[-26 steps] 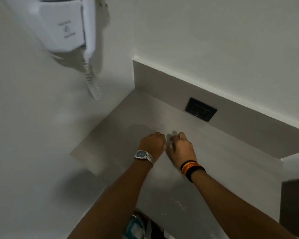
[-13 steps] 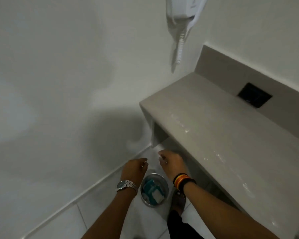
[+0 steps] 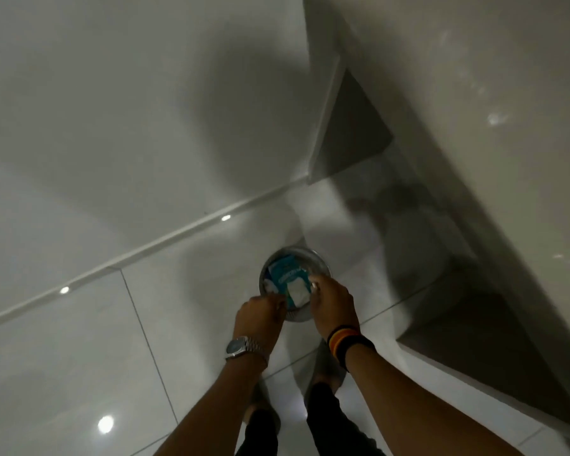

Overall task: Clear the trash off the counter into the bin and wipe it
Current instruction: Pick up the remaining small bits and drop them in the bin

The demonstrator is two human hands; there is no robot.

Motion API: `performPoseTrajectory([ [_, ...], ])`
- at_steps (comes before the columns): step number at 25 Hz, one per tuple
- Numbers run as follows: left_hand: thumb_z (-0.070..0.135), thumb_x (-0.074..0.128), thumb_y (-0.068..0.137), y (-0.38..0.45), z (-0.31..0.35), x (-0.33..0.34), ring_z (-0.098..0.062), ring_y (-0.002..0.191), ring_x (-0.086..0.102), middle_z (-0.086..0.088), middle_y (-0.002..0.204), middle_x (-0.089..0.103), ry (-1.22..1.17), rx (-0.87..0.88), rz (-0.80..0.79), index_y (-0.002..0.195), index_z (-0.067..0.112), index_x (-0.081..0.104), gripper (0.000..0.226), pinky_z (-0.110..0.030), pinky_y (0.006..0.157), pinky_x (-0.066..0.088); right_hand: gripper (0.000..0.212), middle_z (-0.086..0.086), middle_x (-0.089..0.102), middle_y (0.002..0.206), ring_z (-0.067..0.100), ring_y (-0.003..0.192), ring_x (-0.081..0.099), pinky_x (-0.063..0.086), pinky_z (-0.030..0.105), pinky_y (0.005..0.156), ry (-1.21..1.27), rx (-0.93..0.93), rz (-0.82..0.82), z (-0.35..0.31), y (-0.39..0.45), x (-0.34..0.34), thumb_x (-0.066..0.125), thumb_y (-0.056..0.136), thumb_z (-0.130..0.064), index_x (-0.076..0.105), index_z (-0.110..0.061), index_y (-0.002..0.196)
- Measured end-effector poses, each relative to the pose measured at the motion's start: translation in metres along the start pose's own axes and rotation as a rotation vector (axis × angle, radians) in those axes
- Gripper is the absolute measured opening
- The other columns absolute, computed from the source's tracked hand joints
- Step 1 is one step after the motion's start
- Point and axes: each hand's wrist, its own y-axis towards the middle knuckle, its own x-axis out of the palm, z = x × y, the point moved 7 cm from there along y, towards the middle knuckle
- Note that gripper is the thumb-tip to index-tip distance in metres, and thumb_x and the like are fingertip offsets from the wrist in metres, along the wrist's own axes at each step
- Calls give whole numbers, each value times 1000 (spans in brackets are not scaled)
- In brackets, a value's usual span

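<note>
A small round metal bin (image 3: pixel 323 266) stands on the tiled floor beside the counter's end. Inside lie a teal and white wrapper (image 3: pixel 285 273) and a white crumpled tissue (image 3: pixel 298 293). My left hand (image 3: pixel 260 315), with a steel watch on the wrist, hovers at the bin's near rim with its fingers curled together. My right hand (image 3: pixel 333 302), with dark and orange bands on the wrist, is over the bin's right rim, fingers pinched. I see nothing clearly held in either hand. The grey counter (image 3: pixel 474 103) runs along the right, with pale specks on top.
Glossy white floor tiles (image 3: pixel 79 357) reflect ceiling lights. A white wall (image 3: pixel 112 110) rises at the left behind a skirting line. An open recess (image 3: pixel 352 133) lies under the counter. My feet (image 3: pixel 326 373) stand just below the bin.
My two hands left the counter top and came down to the bin on the floor. The view swung down from the wall and counter to the floor.
</note>
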Motion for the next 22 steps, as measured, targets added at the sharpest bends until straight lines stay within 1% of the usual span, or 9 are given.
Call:
performPoseTrajectory([
  [3,28,54,97,42,-6,43,-28,85,72,-9,108,74,5,12,33,116,22,68,25,-39,74,61,45,10,59,139,30,122,61,56,39,96,-44,-38,-23,41,39,40,49,100,-17,46,-19,145],
  [5,26,55,96,51,-7,62,-31,109,66,-9,134,62,21,55,40,136,22,55,40,-44,89,57,55,9,49,149,29,128,56,55,40,98,-121,-85,-37,51,51,55,50,99,-17,33,-21,152],
  [7,27,55,96,45,-3,61,-33,138,43,-11,154,41,77,129,106,147,20,40,53,-48,113,39,68,10,27,162,29,145,35,48,44,107,-201,-184,-11,43,47,54,52,96,-13,20,-20,156],
  [9,31,50,98,27,3,40,-33,150,20,-14,162,23,113,171,144,153,20,27,61,-49,122,21,79,12,7,167,30,153,7,32,51,119,-273,-269,4,22,26,39,55,92,-11,11,-17,158],
  [10,34,46,99,14,7,20,-32,151,12,-13,164,15,121,187,159,154,21,22,63,-50,123,16,84,13,1,167,30,154,-1,23,54,121,-308,-300,13,4,10,23,57,90,-13,8,-15,158],
  [12,40,35,100,-14,20,-29,-30,153,2,-12,165,5,164,218,211,156,21,14,62,-49,124,8,93,16,-4,166,32,153,-6,12,59,122,-355,-336,43,-33,-24,-13,61,84,-19,4,-14,158],
  [15,43,29,103,-66,58,-131,-30,153,-3,-12,166,0,223,276,316,157,19,10,62,-50,124,5,98,16,-7,166,33,153,-9,5,63,121,-353,-363,142,-105,-83,-84,64,83,-21,0,-15,158],
  [19,44,32,102,-127,116,-249,-29,153,0,-13,166,3,272,383,432,157,15,11,65,-51,124,8,85,17,-3,166,35,153,-4,9,63,121,-387,-371,362,-183,-150,-174,54,90,-21,3,-12,157],
  [22,43,33,101,-152,164,-304,-31,153,4,-15,165,7,314,513,483,156,13,14,66,-53,123,11,82,16,0,166,33,154,-1,8,63,120,-345,-315,484,-206,-189,-236,48,88,-14,5,-13,157],
])
